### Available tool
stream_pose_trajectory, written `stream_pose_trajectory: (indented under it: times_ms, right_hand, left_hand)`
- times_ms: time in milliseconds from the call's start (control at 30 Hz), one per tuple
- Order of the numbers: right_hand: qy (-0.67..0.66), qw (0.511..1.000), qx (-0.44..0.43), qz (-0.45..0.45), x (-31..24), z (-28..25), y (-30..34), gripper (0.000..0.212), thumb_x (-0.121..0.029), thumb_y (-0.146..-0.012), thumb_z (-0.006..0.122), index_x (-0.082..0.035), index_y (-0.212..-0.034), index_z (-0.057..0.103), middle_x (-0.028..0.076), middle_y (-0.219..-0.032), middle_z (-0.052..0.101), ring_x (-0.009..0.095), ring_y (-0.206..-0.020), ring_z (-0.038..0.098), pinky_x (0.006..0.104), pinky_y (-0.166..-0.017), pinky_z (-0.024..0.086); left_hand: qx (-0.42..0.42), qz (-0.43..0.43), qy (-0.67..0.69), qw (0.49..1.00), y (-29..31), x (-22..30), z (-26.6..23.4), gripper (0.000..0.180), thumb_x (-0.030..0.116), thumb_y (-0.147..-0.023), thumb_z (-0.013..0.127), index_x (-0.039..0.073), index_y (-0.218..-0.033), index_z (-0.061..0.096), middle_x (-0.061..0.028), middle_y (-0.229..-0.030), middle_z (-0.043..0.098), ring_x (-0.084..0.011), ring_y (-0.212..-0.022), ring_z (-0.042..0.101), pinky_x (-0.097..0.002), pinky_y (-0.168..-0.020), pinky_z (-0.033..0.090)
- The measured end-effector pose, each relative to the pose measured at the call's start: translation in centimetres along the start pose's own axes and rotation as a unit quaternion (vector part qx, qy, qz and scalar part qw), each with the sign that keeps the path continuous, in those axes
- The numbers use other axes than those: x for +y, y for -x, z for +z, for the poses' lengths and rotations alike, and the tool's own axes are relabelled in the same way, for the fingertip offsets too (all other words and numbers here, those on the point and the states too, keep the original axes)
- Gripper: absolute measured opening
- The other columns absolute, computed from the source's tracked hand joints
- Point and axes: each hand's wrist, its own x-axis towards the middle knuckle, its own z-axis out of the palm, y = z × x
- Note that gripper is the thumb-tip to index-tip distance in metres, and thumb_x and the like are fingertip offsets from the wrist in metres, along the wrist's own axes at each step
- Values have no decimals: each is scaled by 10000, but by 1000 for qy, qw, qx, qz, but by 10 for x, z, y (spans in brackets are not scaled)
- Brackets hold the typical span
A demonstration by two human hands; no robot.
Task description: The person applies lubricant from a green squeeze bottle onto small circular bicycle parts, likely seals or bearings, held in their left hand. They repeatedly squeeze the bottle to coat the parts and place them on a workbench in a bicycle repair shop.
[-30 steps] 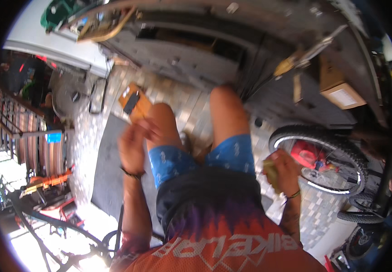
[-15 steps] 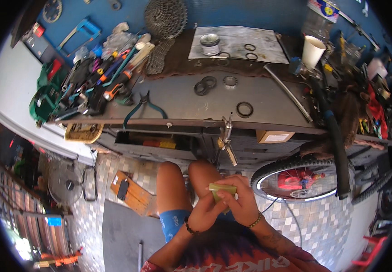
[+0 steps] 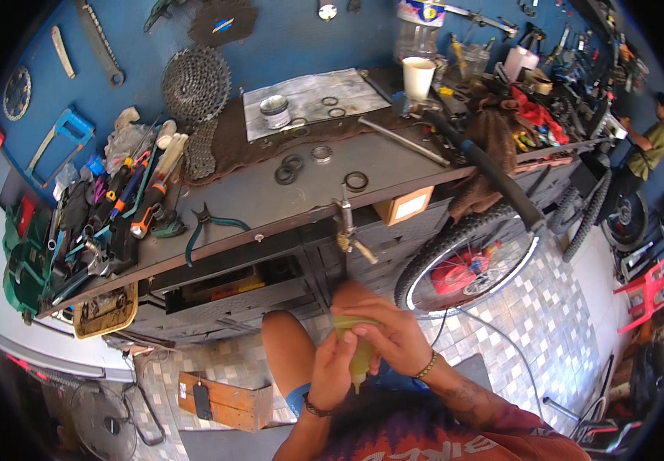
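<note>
A yellow-green translucent squeeze bottle (image 3: pixel 361 355) is held between my two hands in front of my lap, its narrow nozzle pointing down toward my body. My left hand (image 3: pixel 333 370) grips its left side, with the thumb pressed on it. My right hand (image 3: pixel 400 338) wraps the upper and right side, and its fingers hide part of the bottle. Beyond my hands, on the bench, lie a black ring (image 3: pixel 356 181), a metal bearing ring (image 3: pixel 322 154) and a pair of dark rings (image 3: pixel 289 168).
Pliers (image 3: pixel 207 223) lie near the bench edge, beside a pile of tools (image 3: pixel 109 203). A small vise (image 3: pixel 345 224) juts out in front. To the right stand a bicycle wheel (image 3: pixel 407 288) and a dark bar (image 3: pixel 493 173). A wooden box (image 3: pixel 228 403) sits on the floor. Another person (image 3: pixel 647 150) stands far right.
The view has swung to the right, bringing another person into sight. The bottle has turned in my hands, and its nozzle now shows pointing down. Both hands still hold it.
</note>
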Motion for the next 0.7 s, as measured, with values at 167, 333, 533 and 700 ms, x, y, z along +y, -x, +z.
stream_pose_trajectory:
  times_ms: [167,333,533,700]
  right_hand:
    - [-12,1000,-9,12,-18,-2,3,337,-110,-1072,573,-19,-1378,678,141,-1294,727,291,-1023,726,383,-897,593]
    - [-131,980,-36,145,-41,-25,15,359,-113,-1102,530,-31,-1436,637,148,-1226,706,134,-678,706,259,-567,589]
    - [-96,991,-1,97,-25,-52,20,379,-75,-1065,591,-41,-1439,642,158,-1215,710,202,-862,734,294,-662,604]
    - [88,991,16,-100,-6,-75,-2,451,-39,-951,703,-52,-1400,668,139,-1176,714,300,-994,724,371,-829,615]
  left_hand:
    - [10,56,-43,997,4,6,10,301,275,-1159,435,16,-1172,589,-77,-837,664,-128,-658,628,-272,-594,514]
    - [1,86,-81,993,3,0,31,284,247,-1160,437,13,-1139,596,-72,-828,664,-121,-620,617,-260,-563,503]
    - [5,70,-88,994,-14,-5,56,287,240,-1152,470,2,-1099,620,-71,-806,677,-123,-619,638,-265,-556,506]
    - [95,61,-142,983,-31,-9,62,266,201,-1127,503,-8,-1047,645,-97,-794,697,-161,-599,655,-275,-541,513]
